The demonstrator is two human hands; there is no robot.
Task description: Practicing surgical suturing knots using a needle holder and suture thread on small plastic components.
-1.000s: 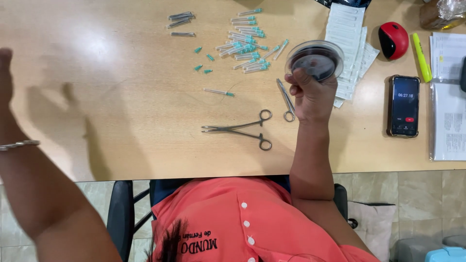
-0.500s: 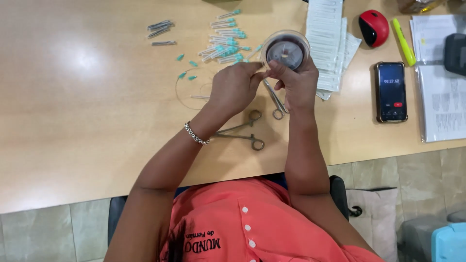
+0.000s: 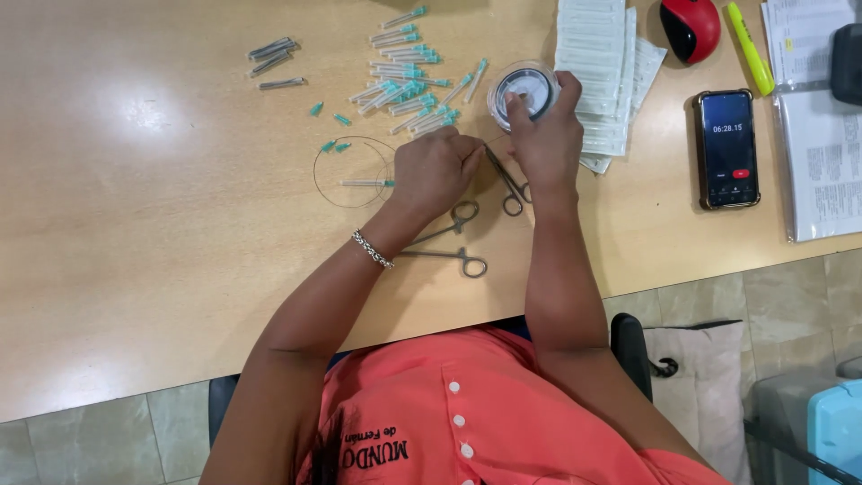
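Observation:
My right hand (image 3: 549,139) grips a round clear spool (image 3: 521,85) of thin dark thread, holding it on the wooden table (image 3: 135,269). My left hand (image 3: 435,171) lies just left of it, fingers pinched on the thin thread that comes off the spool. A loose loop of that thread (image 3: 316,175) lies on the table left of my left hand, around a needle with a teal hub (image 3: 364,182). Small scissors (image 3: 510,187) lie between my hands. Steel forceps (image 3: 453,244) rest below my left hand.
Several teal-hubbed needles (image 3: 404,81) are scattered behind my hands, with grey caps (image 3: 272,56) further left. To the right are a stack of white packets (image 3: 593,72), a red mouse (image 3: 690,27), a yellow highlighter (image 3: 751,49), a phone (image 3: 727,148) and papers (image 3: 822,153).
My left hand swung in from far left to the spool, then drew down beside my right hand. A loop of thread now lies on the table. My right hand lowered the spool.

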